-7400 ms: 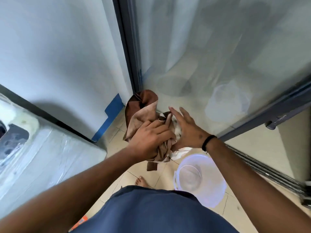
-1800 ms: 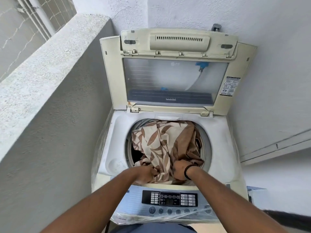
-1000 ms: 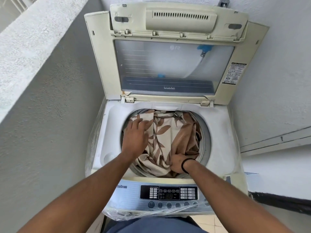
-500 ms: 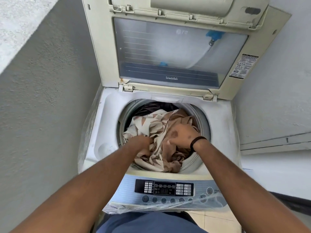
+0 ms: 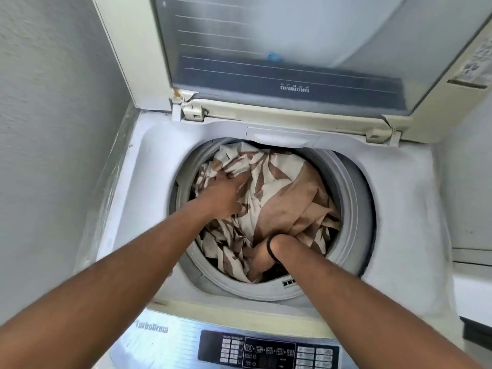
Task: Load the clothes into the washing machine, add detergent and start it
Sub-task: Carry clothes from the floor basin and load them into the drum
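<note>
The cream-and-brown leaf-print cloth (image 5: 269, 198) fills the round drum of the white top-loading washing machine (image 5: 404, 209), where the left hand (image 5: 226, 193) presses it down near the drum's far-left edge, fingers spread, while the right hand (image 5: 262, 258) burrows at the near edge, its grip hidden.

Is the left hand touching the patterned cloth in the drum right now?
Touching. The head view shows the left hand lying on the patterned cloth inside the drum, its fingertips sunk into the folds with no gap visible.
</note>
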Demonstrator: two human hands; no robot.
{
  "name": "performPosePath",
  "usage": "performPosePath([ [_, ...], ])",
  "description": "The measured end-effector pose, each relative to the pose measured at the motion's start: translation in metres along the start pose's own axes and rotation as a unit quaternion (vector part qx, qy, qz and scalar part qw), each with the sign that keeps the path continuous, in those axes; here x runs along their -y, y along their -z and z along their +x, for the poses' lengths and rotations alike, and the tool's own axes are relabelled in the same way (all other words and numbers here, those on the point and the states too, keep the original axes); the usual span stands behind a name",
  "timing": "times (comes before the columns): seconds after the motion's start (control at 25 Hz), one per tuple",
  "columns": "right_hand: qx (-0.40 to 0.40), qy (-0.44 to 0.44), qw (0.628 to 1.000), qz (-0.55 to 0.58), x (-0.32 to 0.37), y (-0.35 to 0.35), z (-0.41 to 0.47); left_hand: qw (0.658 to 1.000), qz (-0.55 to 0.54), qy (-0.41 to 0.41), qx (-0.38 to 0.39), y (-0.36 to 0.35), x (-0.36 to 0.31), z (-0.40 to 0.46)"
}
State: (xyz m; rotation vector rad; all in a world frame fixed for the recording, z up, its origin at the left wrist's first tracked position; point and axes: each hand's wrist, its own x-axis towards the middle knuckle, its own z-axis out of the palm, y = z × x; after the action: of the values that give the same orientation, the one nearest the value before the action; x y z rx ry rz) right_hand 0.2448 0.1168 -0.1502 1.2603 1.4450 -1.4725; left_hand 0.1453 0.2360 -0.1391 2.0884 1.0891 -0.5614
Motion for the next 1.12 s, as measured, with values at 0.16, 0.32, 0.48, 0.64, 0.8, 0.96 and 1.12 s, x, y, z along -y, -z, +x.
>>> performPosePath([
  [0.16, -0.032, 0.030, 0.987, -0.155, 0.027, -0.016, 0.017, 0.998, 0.045, 0.035, -0.016, -0.007, 0.005, 0.009],
  [0.32, -0.240, 0.096, 0.966, 0.011, 0.026, 0.004, -0.033, 0.993, 0.098, 0.056, 0.020, -0.015, -0.008, 0.008],
  [0.48, -0.329, -0.042, 0.940, 0.080, -0.044, 0.035, -0.055, 0.992, 0.113, 0.034, 0.054, -0.039, -0.010, 0.013],
  [0.64, -0.266, -0.143, 0.953, 0.015, -0.085, 0.024, 0.016, 0.983, 0.176, 0.003, 0.059, -0.064, 0.001, 0.029],
  [0.8, -0.281, -0.161, 0.946, 0.013, -0.092, 0.029, 0.056, 0.970, 0.213, 0.033, 0.108, -0.065, -0.002, 0.055],
  [0.96, -0.296, -0.153, 0.942, -0.043, -0.084, 0.039, 0.037, 0.962, 0.238, 0.055, 0.124, -0.057, 0.003, 0.071],
  [1.12, -0.250, -0.106, 0.946, -0.179, -0.036, 0.011, -0.012, 0.949, 0.278, 0.075, 0.129, -0.068, 0.013, 0.069],
])
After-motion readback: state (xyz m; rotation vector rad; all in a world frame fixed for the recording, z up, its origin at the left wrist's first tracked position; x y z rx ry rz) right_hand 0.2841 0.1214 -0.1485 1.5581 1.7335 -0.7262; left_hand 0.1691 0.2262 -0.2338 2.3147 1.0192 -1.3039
